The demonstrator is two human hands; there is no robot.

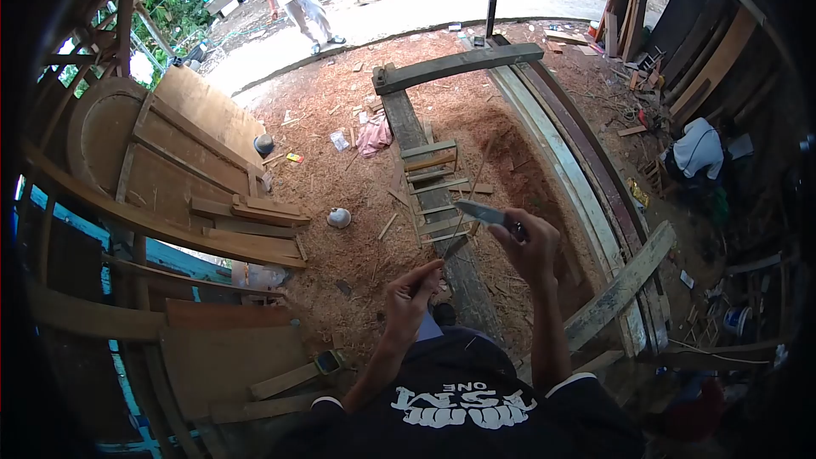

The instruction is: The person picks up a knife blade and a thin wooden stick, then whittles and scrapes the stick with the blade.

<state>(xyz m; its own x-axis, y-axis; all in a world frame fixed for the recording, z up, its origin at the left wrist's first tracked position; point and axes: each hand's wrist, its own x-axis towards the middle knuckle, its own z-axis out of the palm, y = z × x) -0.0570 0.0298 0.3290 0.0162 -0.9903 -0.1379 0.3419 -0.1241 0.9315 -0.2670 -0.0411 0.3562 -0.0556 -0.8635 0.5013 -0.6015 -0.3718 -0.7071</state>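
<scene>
Knife point(483, 213) is hanging in the air above the table point(478, 291), and the right hand point(529, 246) is grasping its handle with bent fingers. Its blade is pointing to the left and, in this view, is crossing a thin stick point(484, 160). The fingers of the left hand point(414, 291) are pressing together, and they seem to be pinching the lower end of this stick; whether blade and stick are touching, I cannot tell. In my judgement, the person is shaping the stick, and the next move is calling for a steady pinch, with the edge passing away from the left fingers. Below, slats point(429, 150) are lying across the table, and shavings point(365, 246) are covering the floor. Pink cloth point(374, 133) is lying beside the table. On the right, long boards point(551, 160) are resting, and beyond them a co-worker point(699, 149) is bending low.
</scene>
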